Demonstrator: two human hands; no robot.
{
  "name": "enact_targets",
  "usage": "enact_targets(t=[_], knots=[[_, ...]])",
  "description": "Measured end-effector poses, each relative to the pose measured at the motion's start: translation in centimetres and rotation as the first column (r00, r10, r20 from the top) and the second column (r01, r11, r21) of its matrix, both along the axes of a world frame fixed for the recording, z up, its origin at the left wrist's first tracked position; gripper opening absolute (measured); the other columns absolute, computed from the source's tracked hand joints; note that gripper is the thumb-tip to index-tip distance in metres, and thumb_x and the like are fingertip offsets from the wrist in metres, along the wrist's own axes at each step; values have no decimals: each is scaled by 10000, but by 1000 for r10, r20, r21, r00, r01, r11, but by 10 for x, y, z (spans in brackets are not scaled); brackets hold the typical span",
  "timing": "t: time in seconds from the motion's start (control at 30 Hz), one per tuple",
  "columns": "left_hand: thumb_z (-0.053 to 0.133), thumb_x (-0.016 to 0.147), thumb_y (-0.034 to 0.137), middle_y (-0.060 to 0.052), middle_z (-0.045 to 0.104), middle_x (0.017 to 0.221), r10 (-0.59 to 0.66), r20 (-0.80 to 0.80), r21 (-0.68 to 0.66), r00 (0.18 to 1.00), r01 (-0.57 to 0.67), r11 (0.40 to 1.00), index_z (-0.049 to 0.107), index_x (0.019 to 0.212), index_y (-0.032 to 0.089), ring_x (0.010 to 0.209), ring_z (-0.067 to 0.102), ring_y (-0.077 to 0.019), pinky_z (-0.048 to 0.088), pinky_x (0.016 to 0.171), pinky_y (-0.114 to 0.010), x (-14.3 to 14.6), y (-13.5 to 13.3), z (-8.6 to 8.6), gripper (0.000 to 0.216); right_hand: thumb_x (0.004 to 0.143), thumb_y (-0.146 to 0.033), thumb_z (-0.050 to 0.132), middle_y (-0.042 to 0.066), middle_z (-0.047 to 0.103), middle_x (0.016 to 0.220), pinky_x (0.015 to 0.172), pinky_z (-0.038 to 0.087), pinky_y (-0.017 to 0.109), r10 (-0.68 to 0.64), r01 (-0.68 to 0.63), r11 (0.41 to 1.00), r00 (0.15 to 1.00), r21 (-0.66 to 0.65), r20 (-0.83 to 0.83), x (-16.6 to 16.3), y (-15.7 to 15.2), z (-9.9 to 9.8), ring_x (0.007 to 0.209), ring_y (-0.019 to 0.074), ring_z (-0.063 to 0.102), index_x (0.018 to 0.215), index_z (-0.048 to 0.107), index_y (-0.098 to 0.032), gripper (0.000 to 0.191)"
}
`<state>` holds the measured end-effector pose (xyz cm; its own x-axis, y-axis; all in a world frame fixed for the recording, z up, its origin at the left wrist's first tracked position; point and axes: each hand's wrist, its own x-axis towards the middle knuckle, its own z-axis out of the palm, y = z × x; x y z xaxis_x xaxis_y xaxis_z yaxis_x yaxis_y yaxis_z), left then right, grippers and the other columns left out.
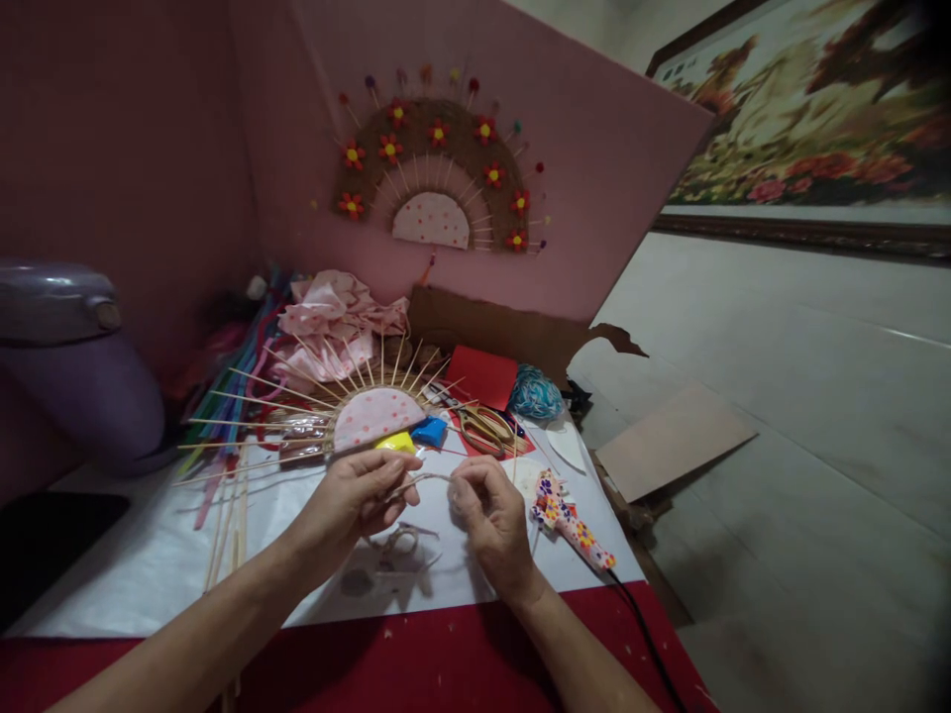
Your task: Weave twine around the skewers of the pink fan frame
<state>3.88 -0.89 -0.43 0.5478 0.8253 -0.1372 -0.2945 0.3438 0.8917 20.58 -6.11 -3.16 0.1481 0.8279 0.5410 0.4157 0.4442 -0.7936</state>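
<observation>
Both hands are raised over the white sheet, with a thin length of twine (433,476) stretched between them. My left hand (371,490) pinches one end, with a loose bit hanging below its fingers. Thumb and fingers of my right hand (490,510) close on the other end. Just beyond lies a half-round piece in pink dotted fabric (375,416), with thin wooden sticks fanning out from its curved edge. A yellow packet (396,442) and a blue packet (429,432) rest against its straight side. Below the hands sits a small coil of twine (401,543), partly blurred.
A flower-patterned glue gun (572,520) with a black cord lies at the right. Gold-handled scissors (484,431), blue yarn (536,392) and red paper (481,376) are behind. A finished fan decoration (438,124) hangs on the pink board. A purple appliance (81,366) stands left.
</observation>
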Motion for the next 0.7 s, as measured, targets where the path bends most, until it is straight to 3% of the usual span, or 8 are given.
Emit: enact_targets(t=[0.23, 0.43, 0.6, 0.7], knots=[[685, 661, 261, -47, 644, 654, -12, -16, -49, 1000, 11, 999, 616, 885, 126, 445, 456, -43, 281, 428, -164, -2, 2, 1, 270, 851, -261, 460, -12, 509, 701, 544, 405, 234, -42, 36, 998, 987, -43, -154, 1, 2, -2, 608, 104, 497, 795, 496, -191, 97], [681, 663, 220, -27, 623, 642, -29, -5, -26, 1000, 29, 999, 615, 886, 131, 451, 451, -43, 260, 419, -164, -2, 2, 1, 249, 855, -268, 459, -30, 502, 658, 505, 392, 213, -67, 57, 997, 980, -57, -187, 0, 2, -6, 545, 80, 466, 799, 494, -191, 102], [661, 660, 152, -39, 636, 695, -107, 49, -7, 993, 108, 994, 603, 941, 131, 474, 477, -53, 301, 430, -172, -1, -2, 5, 287, 856, -265, 449, -33, 507, 635, 488, 400, 215, -156, 148, 987, 977, -65, -145, 0, 5, -9, 523, 85, 471, 798, 493, -193, 102], [660, 653, 124, -73, 652, 779, -129, 59, 61, 990, 125, 990, 590, 966, 122, 520, 537, -86, 325, 410, -177, 0, -4, 3, 321, 844, -219, 452, 14, 547, 756, 614, 455, 278, -247, 248, 968, 969, 39, -11, 3, 5, -5, 680, 130, 539, 826, 521, -189, 77]])
